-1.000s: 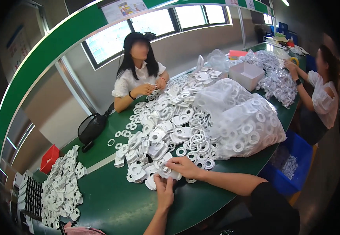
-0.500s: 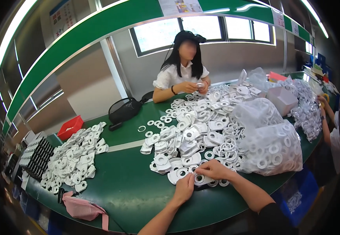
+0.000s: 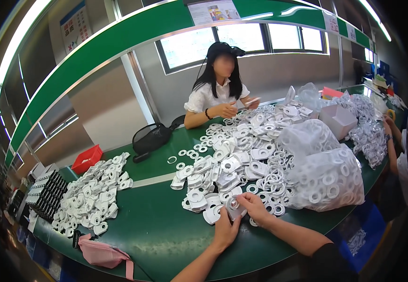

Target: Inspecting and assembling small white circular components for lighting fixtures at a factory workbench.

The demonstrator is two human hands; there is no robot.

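Observation:
Between my two hands, at the near edge of a heap, a white plastic plate (image 3: 234, 214) with a round hole is tilted up. My left hand (image 3: 224, 231) grips its lower left side, fingers closed. From the right, my right hand (image 3: 254, 207) is closed on its upper edge, fingertips by the hole; whether they also hold a ring is too small to tell. Just beyond lies the heap of similar white plates (image 3: 227, 164). Loose white rings (image 3: 273, 175) spread along the heap's right side.
A clear bag of rings (image 3: 328, 181) stands at right. Left on the green table (image 3: 161, 225) are another plate pile (image 3: 89, 197), a red bin (image 3: 87, 157), stacked black trays (image 3: 46, 195) and a pink pouch (image 3: 101, 251). A co-worker (image 3: 220, 89) sits opposite; another person's hands (image 3: 389, 127) are at far right.
The plate in my hands has turned from lying nearly flat to tilted upright. My right hand has shifted slightly right. The co-worker opposite has moved their hands apart, with a white piece in one.

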